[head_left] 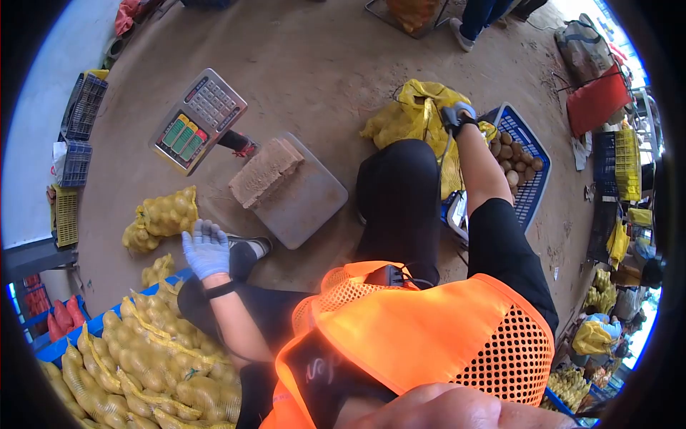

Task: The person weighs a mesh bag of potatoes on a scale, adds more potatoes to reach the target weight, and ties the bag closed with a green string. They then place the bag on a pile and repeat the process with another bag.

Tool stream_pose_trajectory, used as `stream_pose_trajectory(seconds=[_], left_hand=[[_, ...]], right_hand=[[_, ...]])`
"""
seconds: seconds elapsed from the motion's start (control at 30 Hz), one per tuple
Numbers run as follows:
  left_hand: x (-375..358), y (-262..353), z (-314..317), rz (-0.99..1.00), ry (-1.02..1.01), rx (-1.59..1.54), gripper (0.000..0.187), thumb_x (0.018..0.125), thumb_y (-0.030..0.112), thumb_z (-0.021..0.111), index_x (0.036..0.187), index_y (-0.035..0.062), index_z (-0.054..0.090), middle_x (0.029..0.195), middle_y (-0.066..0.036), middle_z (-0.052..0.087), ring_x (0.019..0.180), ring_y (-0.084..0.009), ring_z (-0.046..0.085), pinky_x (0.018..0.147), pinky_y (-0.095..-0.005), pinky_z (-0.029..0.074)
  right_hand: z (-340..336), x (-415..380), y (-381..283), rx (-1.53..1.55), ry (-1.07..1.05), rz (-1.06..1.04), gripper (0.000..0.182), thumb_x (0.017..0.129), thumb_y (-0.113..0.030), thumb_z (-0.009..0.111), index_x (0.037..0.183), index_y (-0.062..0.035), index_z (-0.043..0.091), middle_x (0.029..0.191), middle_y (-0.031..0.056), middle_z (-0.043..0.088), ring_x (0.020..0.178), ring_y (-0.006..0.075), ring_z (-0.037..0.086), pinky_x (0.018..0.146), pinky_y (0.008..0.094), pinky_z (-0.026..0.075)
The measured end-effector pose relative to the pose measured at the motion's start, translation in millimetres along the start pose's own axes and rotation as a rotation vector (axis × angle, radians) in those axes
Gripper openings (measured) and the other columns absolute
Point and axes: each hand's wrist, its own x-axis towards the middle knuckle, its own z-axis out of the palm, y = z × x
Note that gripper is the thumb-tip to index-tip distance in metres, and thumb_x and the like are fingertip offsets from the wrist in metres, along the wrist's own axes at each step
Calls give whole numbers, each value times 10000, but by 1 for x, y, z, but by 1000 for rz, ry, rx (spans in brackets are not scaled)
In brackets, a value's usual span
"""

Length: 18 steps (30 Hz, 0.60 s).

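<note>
My left hand (206, 250), in a pale glove, is open with its fingers stretched out. Just beyond its fingertips, a tied yellow net bag of potatoes (166, 214) lies on the floor. My right hand (457, 116), also gloved, is closed at the edge of a pile of yellow mesh bags (414, 114) beyond my bent knee; its fingertips are partly hidden. Right of that hand stands a blue plastic crate (537, 187) with loose potatoes (512, 161) in it. Between my hands is a digital scale (311, 204), a rough brick (268, 171) resting on its platform.
The scale's keypad display (200, 121) stands on a post. Filled net bags (150, 343) are heaped in a blue crate at my lower left. Stacked crates (83, 107) line the left wall. A person's leg (475, 18) shows at the top, and a red chair (599, 100) stands far right.
</note>
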Motion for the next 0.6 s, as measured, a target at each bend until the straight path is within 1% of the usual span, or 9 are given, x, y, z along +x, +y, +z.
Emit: stream_pose_trajectory(seconds=[0.03,0.1,0.17,0.23,0.3,0.37,0.5,0.53,0.6], left_hand=[[5,-5,-1,6,9,5,436,885,433,528,1060,43,614,986,-119,661,869,-270,622,762,-387,504],[14,-11,-3,-48,41,32,434,879,437,535,1043,45,619,985,-117,659,861,-267,621,750,-386,505],[20,-15,4,-47,78,49,431,877,438,537,1037,45,619,971,-111,659,845,-261,621,737,-382,507],[24,-19,5,-65,115,74,433,876,437,538,1051,49,611,961,-103,658,838,-254,620,731,-375,509],[28,-23,11,-80,139,94,424,882,431,532,1061,54,607,958,-97,658,836,-248,621,728,-373,510],[29,-26,23,-83,161,117,415,888,425,526,1070,60,603,955,-91,658,834,-242,622,725,-372,512],[26,-42,48,-49,117,350,348,925,382,481,1073,85,587,877,-52,621,734,-193,600,679,-305,489],[24,-50,56,5,52,437,328,921,347,504,1096,79,576,867,-46,610,750,-177,599,681,-292,489],[10,-69,89,197,-122,695,303,904,250,558,1147,69,550,844,-33,588,765,-143,586,691,-264,486]], right_hand=[[27,13,-8,467,171,242,371,752,-368,658,921,-38,674,935,162,674,867,249,658,700,378,502],[21,41,24,-4,233,180,271,770,-287,648,875,-38,677,944,157,677,831,254,658,662,370,502],[-39,13,-21,410,124,327,258,856,-228,496,956,-75,678,1050,139,658,941,284,638,762,372,499],[-50,36,-33,160,91,168,266,872,-257,495,935,-67,670,1024,151,659,886,303,644,740,391,497],[-43,69,-47,112,370,-128,286,838,-260,578,1035,-62,638,1014,167,659,885,311,643,707,393,495],[-60,55,-96,633,549,-134,289,913,-266,471,1034,-47,616,1024,166,652,867,294,641,716,379,493],[-167,-31,-160,916,358,-296,336,955,-318,432,1010,-40,611,937,82,650,839,183,620,704,307,490],[-186,-62,-182,1538,187,-83,303,952,-300,462,1039,-48,607,915,30,636,847,134,611,707,284,492],[-186,-74,-177,1231,329,-433,264,943,-261,505,1074,-52,599,962,24,636,872,132,615,747,282,502]])
